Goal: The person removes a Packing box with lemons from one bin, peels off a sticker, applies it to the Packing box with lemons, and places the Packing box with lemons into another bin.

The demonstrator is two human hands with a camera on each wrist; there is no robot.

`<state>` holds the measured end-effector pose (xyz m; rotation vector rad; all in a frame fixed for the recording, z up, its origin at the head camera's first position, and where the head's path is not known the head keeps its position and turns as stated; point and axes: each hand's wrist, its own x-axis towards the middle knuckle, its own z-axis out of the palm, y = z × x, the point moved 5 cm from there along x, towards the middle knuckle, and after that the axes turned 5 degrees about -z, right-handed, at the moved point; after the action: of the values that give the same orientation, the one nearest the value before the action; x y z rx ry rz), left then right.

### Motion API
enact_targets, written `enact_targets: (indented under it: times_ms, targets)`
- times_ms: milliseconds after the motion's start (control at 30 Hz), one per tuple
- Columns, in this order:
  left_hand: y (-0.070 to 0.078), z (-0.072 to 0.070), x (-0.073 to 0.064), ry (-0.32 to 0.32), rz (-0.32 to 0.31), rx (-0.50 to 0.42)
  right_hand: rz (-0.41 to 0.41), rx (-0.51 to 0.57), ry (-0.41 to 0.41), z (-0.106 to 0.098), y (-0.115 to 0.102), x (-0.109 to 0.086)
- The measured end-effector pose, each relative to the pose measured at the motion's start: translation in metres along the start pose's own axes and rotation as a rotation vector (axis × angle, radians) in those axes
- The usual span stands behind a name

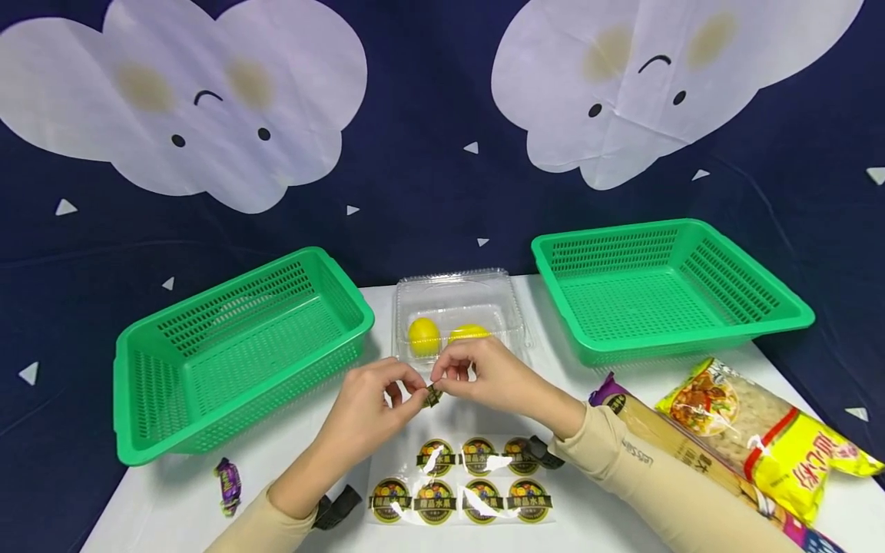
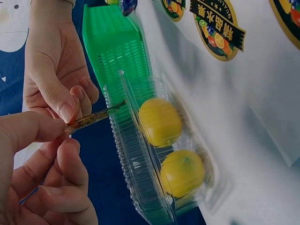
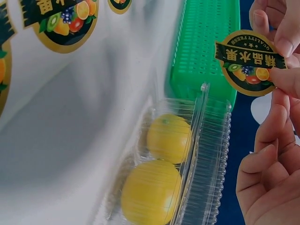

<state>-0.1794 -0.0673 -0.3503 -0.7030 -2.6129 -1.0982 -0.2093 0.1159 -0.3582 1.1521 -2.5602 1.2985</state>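
In the head view my left hand (image 1: 376, 403) and right hand (image 1: 494, 376) meet over the middle of the table. Thumb and fingers of each pinch the edge of a round black-and-gold fruit sticker (image 3: 248, 63). The left wrist view has the sticker (image 2: 91, 119) nearly edge-on between both hands. Just behind them stands a clear plastic box (image 1: 452, 286) with two yellow fruits, one of them a round yellow fruit (image 1: 424, 336), seen through the plastic. Nearer to me, below the hands, lies a sheet of several matching stickers (image 1: 435, 503).
A green basket (image 1: 346, 349) stands at the left and another green basket (image 1: 594, 343) at the right. One purple-wrapped candy (image 1: 228, 485) lies front left. At the right are a long noodle pack (image 1: 674, 438) and a yellow food bag (image 1: 781, 468), partly behind my right sleeve.
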Motion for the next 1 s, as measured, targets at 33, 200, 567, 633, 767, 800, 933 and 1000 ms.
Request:
enact_targets:
  times_ms: [33, 200, 567, 633, 767, 800, 933, 1000]
  targets:
    - [0.0, 0.0, 0.001, 0.003, -0.001, 0.002, 0.003, -0.002, 0.005, 0.0, 0.0, 0.0]
    - [0.0, -0.002, 0.005, 0.045, 0.0, -0.006, 0.024, 0.001, 0.038, -0.001, 0.001, -0.001]
    - [-0.007, -0.013, 0.02, 0.167, -0.136, -0.15, 0.197, 0.06, 0.157, -0.005, 0.015, -0.009]
    - [-0.009, -0.012, 0.022, 0.175, -0.184, -0.209, 0.23, 0.091, 0.177, -0.005, 0.019, -0.011]
    - [-0.013, -0.009, 0.026, 0.191, -0.242, -0.334, 0.255, 0.15, 0.214, -0.004, 0.024, -0.013]
    - [-0.013, -0.007, 0.027, 0.197, -0.248, -0.364, 0.256, 0.163, 0.221, -0.003, 0.025, -0.013]
    - [-0.016, -0.003, 0.03, 0.225, -0.257, -0.466, 0.261, 0.215, 0.25, -0.003, 0.027, -0.015]
    - [-0.017, -0.001, 0.03, 0.232, -0.259, -0.503, 0.262, 0.235, 0.256, -0.004, 0.027, -0.015]
